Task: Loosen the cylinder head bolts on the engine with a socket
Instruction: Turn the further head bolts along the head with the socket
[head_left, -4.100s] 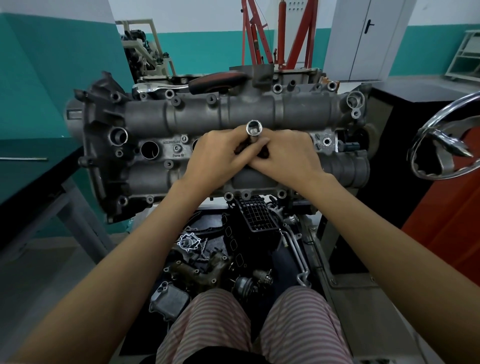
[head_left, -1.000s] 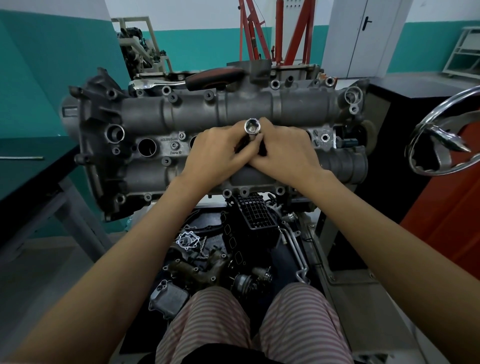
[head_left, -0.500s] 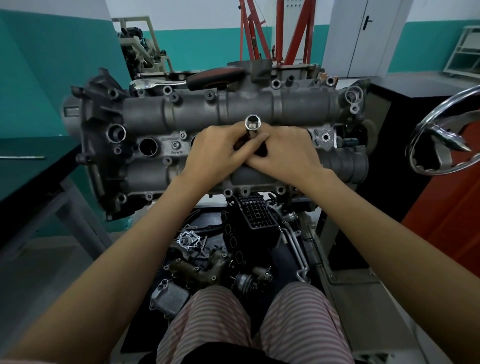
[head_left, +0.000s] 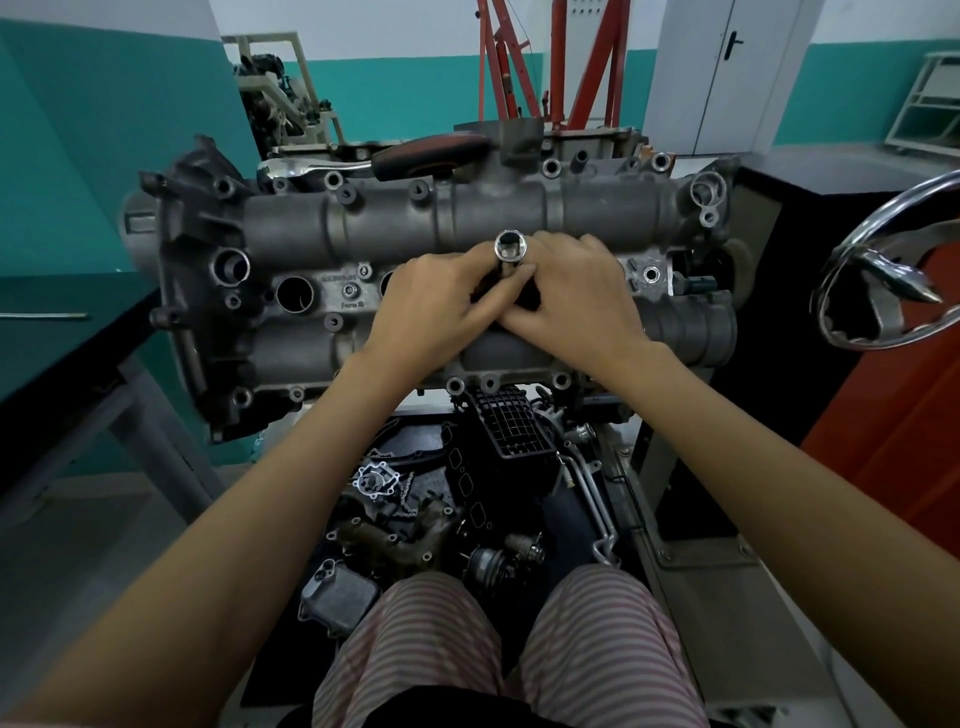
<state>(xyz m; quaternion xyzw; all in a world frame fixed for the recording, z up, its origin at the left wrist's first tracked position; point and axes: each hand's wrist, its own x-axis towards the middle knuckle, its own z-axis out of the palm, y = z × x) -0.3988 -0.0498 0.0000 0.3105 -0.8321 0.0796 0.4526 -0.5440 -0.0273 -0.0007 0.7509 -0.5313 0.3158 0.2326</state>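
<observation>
Running along the far left, a teal wall (head_left: 104, 156) meets a dark bench top (head_left: 62, 332) on grey legs. Just right of it stands the engine (head_left: 291, 234), its grey cam cover turned toward the camera, with open round bores on its left half and small bolt bosses along both long edges. On the engine's far edge lies a ratchet (head_left: 374, 158), chrome head to the left, red and black handle to the right. At the middle of the cover the left hand (head_left: 431, 306) and the right hand (head_left: 582, 301) meet, thumbs and fingertips touching. Both have their fingers curled around a dark stem beneath a chrome socket (head_left: 510, 246), which stands upright between them with its open end facing the camera; how far the stem reaches into the cover is hidden by the fingers. Below the hands, loose engine parts (head_left: 415, 509) lie in a heap on the stand's base, among them a black ribbed housing and a chain. Striped trousers (head_left: 498, 644) fill the bottom edge. Behind the engine rises a red hoist frame (head_left: 519, 67), with a white door (head_left: 722, 73) to its right. At the far right sits a chrome handwheel (head_left: 883, 280) before an orange panel (head_left: 904, 415).
</observation>
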